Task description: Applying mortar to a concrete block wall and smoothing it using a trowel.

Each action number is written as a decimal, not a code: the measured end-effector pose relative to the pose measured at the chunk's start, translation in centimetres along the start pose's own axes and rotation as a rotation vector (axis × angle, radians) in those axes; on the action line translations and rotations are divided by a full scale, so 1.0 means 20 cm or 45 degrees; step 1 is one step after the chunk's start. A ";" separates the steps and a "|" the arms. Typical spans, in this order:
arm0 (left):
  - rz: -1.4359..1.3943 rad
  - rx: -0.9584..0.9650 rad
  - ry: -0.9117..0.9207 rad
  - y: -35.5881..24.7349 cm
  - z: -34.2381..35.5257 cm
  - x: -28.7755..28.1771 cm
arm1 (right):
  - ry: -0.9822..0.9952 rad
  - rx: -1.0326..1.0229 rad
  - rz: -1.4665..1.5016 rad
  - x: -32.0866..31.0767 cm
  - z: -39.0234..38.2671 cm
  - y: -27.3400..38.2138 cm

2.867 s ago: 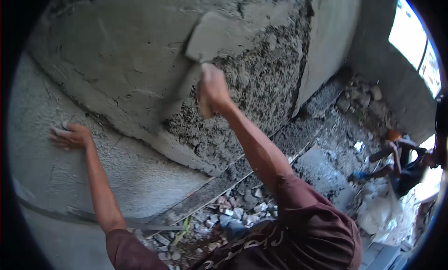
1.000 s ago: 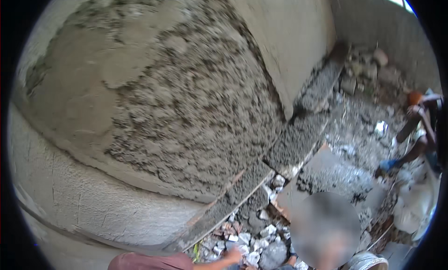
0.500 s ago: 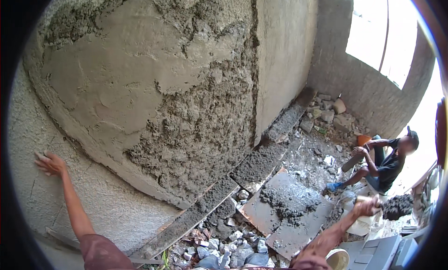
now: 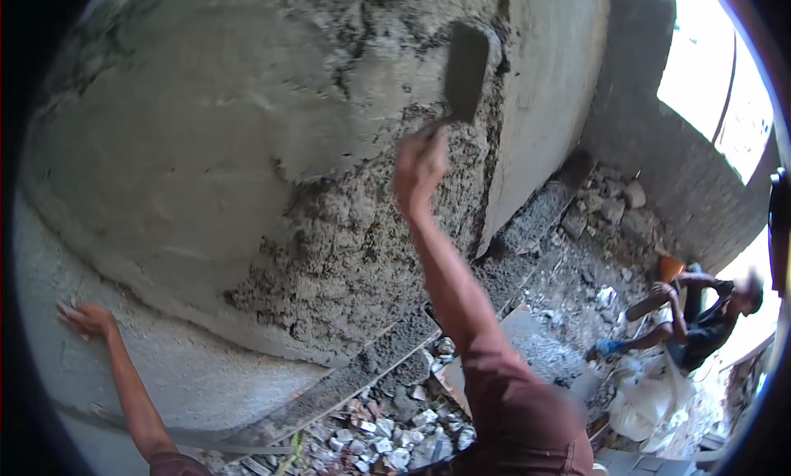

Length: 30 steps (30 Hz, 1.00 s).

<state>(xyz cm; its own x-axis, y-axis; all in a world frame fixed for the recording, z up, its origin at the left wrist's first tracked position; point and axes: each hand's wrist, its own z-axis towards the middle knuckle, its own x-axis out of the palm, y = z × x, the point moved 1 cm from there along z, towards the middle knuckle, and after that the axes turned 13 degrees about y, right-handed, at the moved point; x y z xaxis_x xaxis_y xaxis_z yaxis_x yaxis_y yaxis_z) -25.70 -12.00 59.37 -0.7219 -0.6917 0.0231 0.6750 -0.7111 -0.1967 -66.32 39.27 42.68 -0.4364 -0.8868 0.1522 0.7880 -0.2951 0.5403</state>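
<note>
Grey, partly plastered wall (image 4: 206, 147) ahead; rubble-strewn floor (image 4: 395, 427) below; bright daylight enters an opening (image 4: 709, 72) at upper right.

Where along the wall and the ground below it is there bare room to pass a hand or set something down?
Free: the smooth plaster between the left hand and the rough wet patch; the flat board right of the sleeve. Crowded: rubble at the wall's foot, stones in the corner, and around the trowel above the right hand.
</note>
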 end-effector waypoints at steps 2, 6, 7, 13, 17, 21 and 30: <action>0.033 0.043 -0.034 0.17 0.02 0.01 | 0.318 0.529 0.402 -0.18 -0.14 0.45; 0.017 0.122 -0.030 0.12 -0.03 0.16 | 0.425 1.164 0.643 -0.57 -0.40 0.01; -0.003 0.117 -0.021 0.09 -0.05 0.19 | 0.348 1.283 0.601 -0.68 -0.40 -0.21; 0.136 0.226 -0.021 0.22 0.01 0.17 | 0.197 1.486 0.999 -0.80 0.17 -0.82; -0.033 0.056 0.023 0.06 -0.02 0.11 | 0.315 1.437 1.033 -0.68 0.69 -0.95; -0.130 0.017 0.035 -0.07 -0.04 0.06 | 0.301 1.157 1.005 -0.58 1.15 -0.76; -0.109 0.145 0.020 -0.04 0.00 0.02 | 0.114 0.190 0.936 -0.89 1.27 0.17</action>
<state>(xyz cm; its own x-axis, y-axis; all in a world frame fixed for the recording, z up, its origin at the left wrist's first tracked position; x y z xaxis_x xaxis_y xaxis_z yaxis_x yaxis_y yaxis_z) -26.55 -11.70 59.50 -0.7792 -0.6265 0.0193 0.6233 -0.7777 -0.0818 -66.98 63.07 62.75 0.2209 -0.8641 0.4523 0.7926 0.4293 0.4329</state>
